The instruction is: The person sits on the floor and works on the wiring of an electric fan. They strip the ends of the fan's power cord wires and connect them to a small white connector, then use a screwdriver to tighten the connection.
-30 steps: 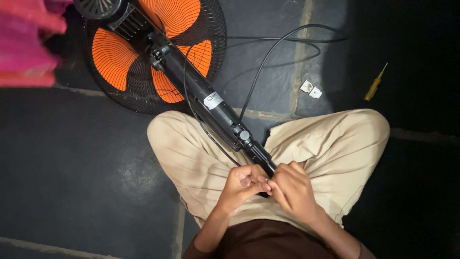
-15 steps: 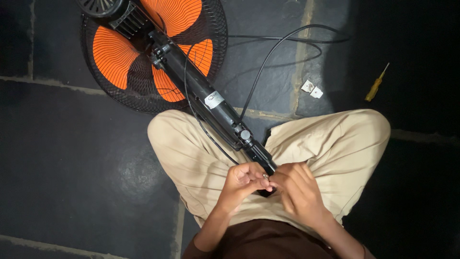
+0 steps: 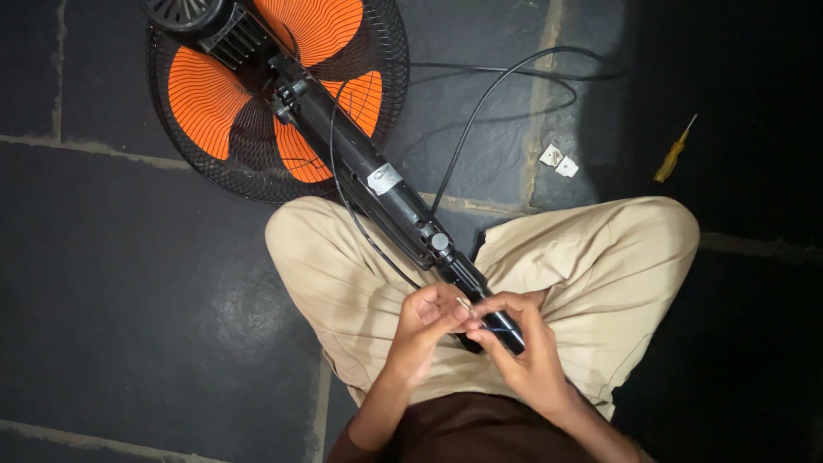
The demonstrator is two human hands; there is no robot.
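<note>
Seemingly both hands work thin wires at the lower end of the black fan stem, which lies across the lap. Left hand and right hand each pinch the wire ends; keep them steady, fingertips close, stem braced against the leg.

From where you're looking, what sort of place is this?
Probably a home or small repair spot, with work done on the ground: a dark stone-tile floor, a fan with orange blades lying on it, and a yellow screwdriver nearby.
</note>
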